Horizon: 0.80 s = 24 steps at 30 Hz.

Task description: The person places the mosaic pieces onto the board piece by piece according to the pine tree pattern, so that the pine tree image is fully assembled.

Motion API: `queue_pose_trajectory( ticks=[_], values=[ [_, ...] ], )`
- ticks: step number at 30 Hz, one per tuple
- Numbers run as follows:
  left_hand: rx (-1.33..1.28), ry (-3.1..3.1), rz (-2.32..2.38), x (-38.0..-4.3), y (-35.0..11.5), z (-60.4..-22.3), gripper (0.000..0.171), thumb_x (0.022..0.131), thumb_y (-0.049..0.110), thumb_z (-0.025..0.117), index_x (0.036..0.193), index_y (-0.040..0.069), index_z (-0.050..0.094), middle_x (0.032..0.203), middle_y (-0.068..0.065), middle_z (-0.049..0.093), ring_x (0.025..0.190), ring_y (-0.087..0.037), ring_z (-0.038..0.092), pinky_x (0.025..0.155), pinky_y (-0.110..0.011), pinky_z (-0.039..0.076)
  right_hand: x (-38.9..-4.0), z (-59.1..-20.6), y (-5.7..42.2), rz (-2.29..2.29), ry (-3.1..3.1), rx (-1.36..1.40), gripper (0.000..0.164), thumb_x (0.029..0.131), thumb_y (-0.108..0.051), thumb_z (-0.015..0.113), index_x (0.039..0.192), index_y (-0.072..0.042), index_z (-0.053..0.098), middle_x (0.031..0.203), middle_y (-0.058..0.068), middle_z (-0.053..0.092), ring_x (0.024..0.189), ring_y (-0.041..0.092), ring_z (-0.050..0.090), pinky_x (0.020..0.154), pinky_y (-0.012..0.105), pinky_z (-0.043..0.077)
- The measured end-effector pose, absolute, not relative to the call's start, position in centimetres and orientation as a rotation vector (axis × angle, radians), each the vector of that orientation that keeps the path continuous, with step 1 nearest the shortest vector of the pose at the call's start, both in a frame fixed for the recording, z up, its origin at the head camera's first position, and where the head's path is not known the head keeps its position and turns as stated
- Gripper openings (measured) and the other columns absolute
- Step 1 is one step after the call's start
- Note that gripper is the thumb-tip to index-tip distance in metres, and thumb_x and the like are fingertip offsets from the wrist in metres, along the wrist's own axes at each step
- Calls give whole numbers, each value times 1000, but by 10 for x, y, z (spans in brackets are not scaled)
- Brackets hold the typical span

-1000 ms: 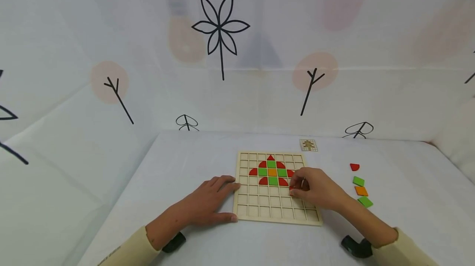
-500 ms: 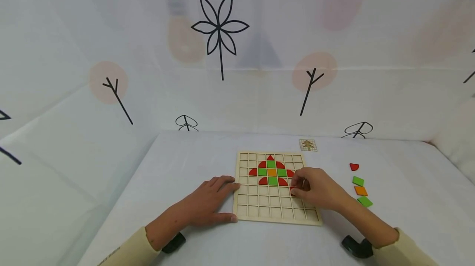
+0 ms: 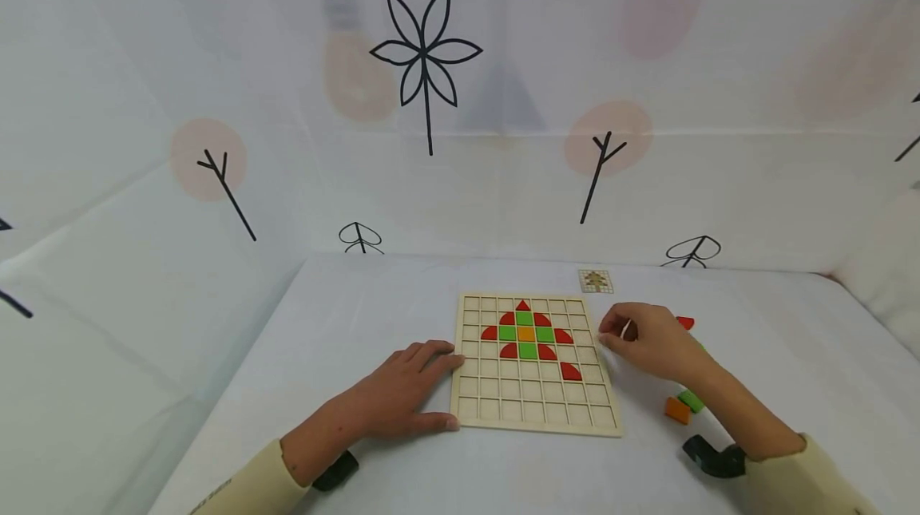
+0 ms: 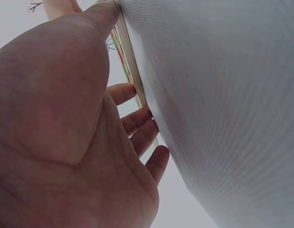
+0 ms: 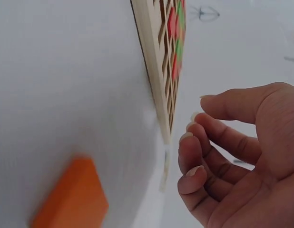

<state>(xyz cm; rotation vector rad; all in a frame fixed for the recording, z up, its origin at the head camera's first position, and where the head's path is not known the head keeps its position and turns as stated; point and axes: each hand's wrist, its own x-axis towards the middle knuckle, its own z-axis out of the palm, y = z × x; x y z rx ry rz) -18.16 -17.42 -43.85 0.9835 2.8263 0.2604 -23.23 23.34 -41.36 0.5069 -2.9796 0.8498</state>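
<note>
Nearest you, an orange tile (image 3: 677, 410) and a green tile (image 3: 691, 401) lie on the table (image 3: 359, 307), right of the grid board (image 3: 502, 413). Your left hand (image 3: 404, 392) rests at the board's left edge, its fingers relaxed and grasping nothing, likely steadying it. A lone red tile (image 3: 571, 372) lies in a cell toward the board's right side, one row nearer you than the tree-like pattern (image 3: 526, 333) of tiles. Your right hand (image 3: 654, 343) hangs just off the board's right edge, fingers loosely bent, thumb apart, nothing visibly held. Beyond, right of the board, it partly hides a loose red tile (image 3: 686, 322). Past the board's far right corner lies a picture card (image 3: 596, 281). Filling the lone red tile's row appears the step in hand; your next move likely calls for pinching up another tile and setting it left of that one.
</note>
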Motion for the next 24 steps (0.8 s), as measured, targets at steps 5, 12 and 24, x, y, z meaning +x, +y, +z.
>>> queue_pose_trajectory(
  ticks=[5, 12, 24],
  values=[
    [975, 2825, 261, -181, -174, -439, 85, 96, 75, 57, 165, 29, 34, 167, 3, 31, 149, -23, 38, 121, -49, 37, -242, -413, 262, 812, -3000, 361, 12, 96, -19, 77, 100, -9, 73, 90, 1, 67, 78, 19, 57, 62, 29, 48],
    [965, 2825, 267, -181, -174, -438, 85, 96, 75, 58, 165, 30, 34, 166, 3, 32, 149, -23, 39, 121, -49, 38, -256, -418, 299, 794, -3013, 208, 21, 99, -24, 73, 102, -4, 73, 95, 7, 70, 83, 24, 60, 65, 33, 51],
    [973, 2821, 263, -180, -174, -437, 84, 97, 75, 56, 165, 29, 34, 167, 3, 32, 148, -23, 39, 121, -49, 38, -259, -409, 335, 790, -3146, -250, 55, 103, -37, 66, 114, 16, 55, 94, 26, 62, 89, 41, 56, 71, 43, 55]
  ],
)
